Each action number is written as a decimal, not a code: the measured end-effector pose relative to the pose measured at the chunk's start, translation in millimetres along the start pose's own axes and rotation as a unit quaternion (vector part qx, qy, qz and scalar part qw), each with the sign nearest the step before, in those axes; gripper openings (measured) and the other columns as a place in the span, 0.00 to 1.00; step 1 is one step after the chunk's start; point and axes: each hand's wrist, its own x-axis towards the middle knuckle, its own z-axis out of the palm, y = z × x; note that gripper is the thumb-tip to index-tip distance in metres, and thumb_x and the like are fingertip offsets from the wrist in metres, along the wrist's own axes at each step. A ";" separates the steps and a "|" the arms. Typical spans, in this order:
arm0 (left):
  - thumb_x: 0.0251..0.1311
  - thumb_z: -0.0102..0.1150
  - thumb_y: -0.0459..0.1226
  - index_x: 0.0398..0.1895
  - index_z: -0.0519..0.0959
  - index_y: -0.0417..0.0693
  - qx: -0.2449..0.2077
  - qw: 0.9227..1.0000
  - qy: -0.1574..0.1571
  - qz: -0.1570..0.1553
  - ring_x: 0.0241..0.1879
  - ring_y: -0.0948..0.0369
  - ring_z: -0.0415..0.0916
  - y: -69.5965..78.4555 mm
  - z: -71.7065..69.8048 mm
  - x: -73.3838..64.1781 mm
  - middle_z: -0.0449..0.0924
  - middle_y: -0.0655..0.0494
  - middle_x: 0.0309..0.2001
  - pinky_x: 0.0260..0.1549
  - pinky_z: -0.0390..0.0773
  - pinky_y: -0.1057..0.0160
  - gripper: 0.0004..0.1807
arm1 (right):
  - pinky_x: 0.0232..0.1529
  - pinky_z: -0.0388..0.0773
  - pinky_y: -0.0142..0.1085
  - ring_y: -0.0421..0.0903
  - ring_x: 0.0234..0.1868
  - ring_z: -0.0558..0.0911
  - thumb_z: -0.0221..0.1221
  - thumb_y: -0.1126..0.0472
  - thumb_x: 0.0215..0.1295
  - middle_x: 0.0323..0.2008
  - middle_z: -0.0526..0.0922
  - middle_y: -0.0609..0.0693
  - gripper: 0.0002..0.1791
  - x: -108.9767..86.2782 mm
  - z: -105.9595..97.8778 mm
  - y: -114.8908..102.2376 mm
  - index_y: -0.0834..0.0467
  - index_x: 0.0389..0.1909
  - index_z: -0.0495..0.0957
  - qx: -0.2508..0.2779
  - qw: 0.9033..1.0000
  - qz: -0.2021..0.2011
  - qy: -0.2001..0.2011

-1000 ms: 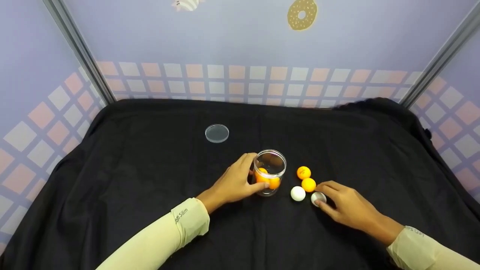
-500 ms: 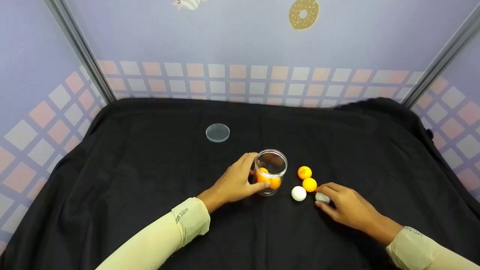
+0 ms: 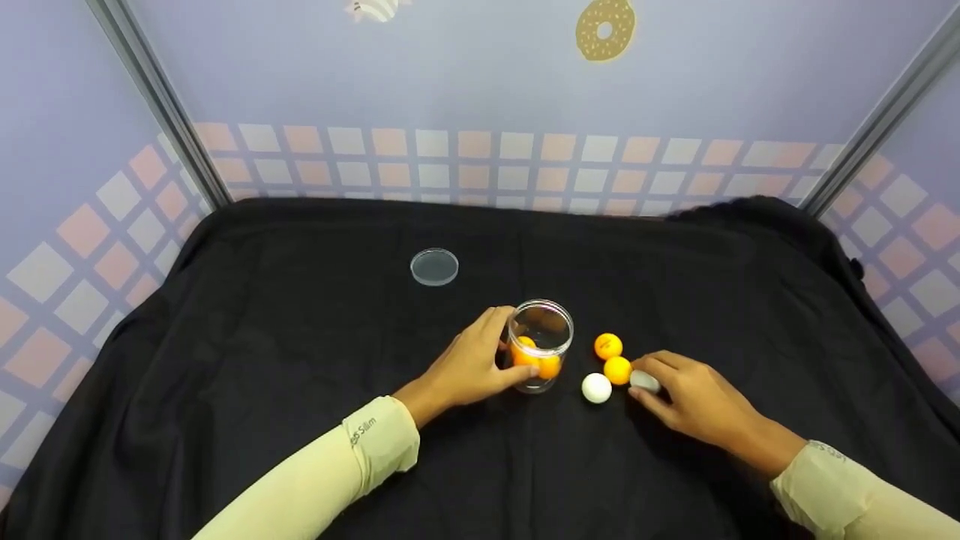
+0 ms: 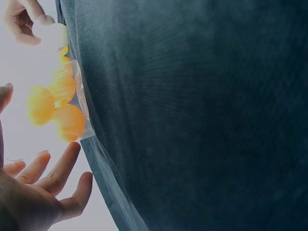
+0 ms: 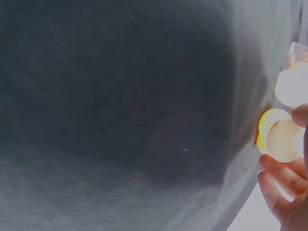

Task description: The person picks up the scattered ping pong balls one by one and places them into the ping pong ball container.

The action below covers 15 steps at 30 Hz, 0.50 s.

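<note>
My left hand [image 3: 465, 367] grips a clear plastic jar [image 3: 538, 351] upright on the black cloth, thumb across its front. Several orange ping-pong balls [image 4: 70, 120] lie inside it. To the right, my right hand [image 3: 697, 397] pinches a white ping-pong ball [image 3: 645, 381] between thumb and fingertips; red print on this ball [image 5: 284, 139] shows in the right wrist view. Close to those fingertips are a yellow-orange ball [image 3: 618, 370] and another white ball [image 3: 597, 388]. An orange ball with dark print [image 3: 607, 346] sits just behind.
A clear round lid [image 3: 434, 267] lies on the black cloth [image 3: 300, 300] beyond the jar, to the left. Patterned wall panels [image 3: 465, 75] stand behind the table and at both sides.
My right hand has closed in on the white ball and shifted it slightly away from me, against the yellow-orange ball in the head view. My left hand and the jar have stayed in place.
</note>
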 end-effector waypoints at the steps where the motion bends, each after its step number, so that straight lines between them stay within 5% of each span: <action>1: 0.57 0.71 0.56 0.69 0.66 0.51 0.001 1.000 0.000 -0.001 0.53 0.61 0.77 -0.1 0.1 0.0 0.74 0.51 0.61 0.53 0.81 0.66 0.41 | 0.39 0.85 0.39 0.38 0.40 0.84 0.72 0.55 0.60 0.44 0.86 0.44 0.15 2.6 -1.3 -0.3 0.52 0.47 0.84 0.000 1.000 -0.007 0.007; 15: 0.57 0.71 0.57 0.69 0.65 0.51 -0.001 1.000 -0.005 -0.006 0.54 0.61 0.77 -0.8 -0.8 -0.3 0.74 0.51 0.61 0.53 0.81 0.67 0.42 | 0.42 0.87 0.43 0.47 0.44 0.87 0.70 0.54 0.62 0.46 0.86 0.49 0.17 49.8 -23.0 -12.6 0.56 0.50 0.84 -0.002 0.997 -0.047 0.057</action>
